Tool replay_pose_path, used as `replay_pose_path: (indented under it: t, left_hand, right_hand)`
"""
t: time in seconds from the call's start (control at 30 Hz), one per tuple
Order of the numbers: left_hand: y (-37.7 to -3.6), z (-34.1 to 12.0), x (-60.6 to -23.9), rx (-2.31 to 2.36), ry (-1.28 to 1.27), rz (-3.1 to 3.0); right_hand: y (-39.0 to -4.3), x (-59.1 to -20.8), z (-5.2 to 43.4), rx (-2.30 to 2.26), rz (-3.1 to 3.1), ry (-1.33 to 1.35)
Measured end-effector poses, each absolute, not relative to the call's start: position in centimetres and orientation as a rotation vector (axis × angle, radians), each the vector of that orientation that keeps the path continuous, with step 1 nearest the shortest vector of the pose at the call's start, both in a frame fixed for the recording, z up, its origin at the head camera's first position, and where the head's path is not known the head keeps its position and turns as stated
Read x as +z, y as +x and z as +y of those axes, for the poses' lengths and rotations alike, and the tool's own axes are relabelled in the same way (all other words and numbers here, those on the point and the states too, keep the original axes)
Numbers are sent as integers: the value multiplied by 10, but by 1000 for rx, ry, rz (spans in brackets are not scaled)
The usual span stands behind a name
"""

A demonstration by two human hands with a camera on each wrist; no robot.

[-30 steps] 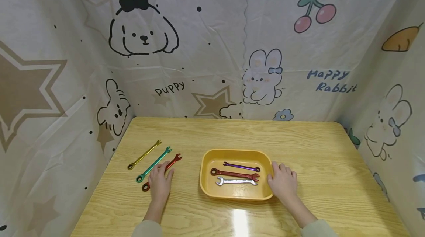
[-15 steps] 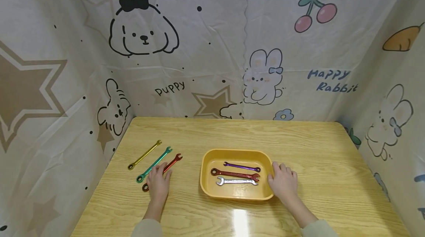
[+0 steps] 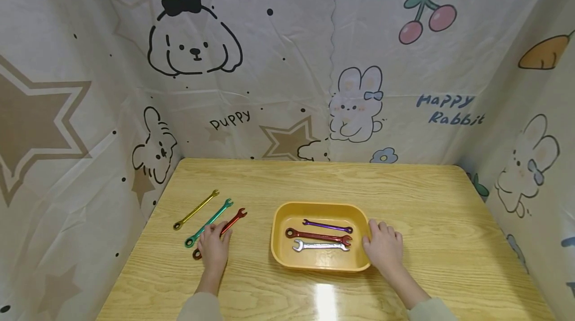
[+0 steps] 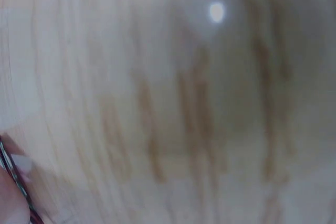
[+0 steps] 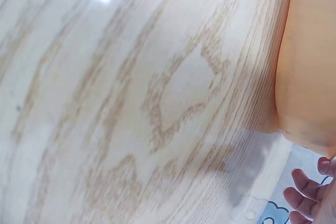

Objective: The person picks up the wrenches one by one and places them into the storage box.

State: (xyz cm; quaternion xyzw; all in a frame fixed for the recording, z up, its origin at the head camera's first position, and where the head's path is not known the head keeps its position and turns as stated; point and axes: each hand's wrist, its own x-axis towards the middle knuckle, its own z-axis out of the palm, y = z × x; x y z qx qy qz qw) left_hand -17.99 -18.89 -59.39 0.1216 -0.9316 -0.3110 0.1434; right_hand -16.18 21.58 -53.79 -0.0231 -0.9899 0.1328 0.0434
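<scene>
Three wrenches already in yellow tray [image 3: 276, 241]; three left on desk [image 3: 418, 201]; left hand [image 3: 213, 251] curled on red wrench [image 3: 229, 223], apparently grasping, beside green wrench [image 3: 207, 225]; right hand [image 3: 382, 247] relaxed, resting against tray's right rim.

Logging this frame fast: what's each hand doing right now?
Left hand: on the red wrench, grip cannot be told.
Right hand: open, resting against the yellow tray.
</scene>
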Motion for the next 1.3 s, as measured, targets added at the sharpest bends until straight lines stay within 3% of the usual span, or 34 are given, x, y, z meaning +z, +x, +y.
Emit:
replay_pose_path:
  t: [0.8, 1.3]
  left_hand:
    - [-182, -185, -594, -894, 429, -2635]
    - [-184, -187, -601, -837, 338, -2635]
  right_hand:
    - [-162, -539, 216, 396, -3028, -72]
    - [-162, -542, 216, 390, -2998, -60]
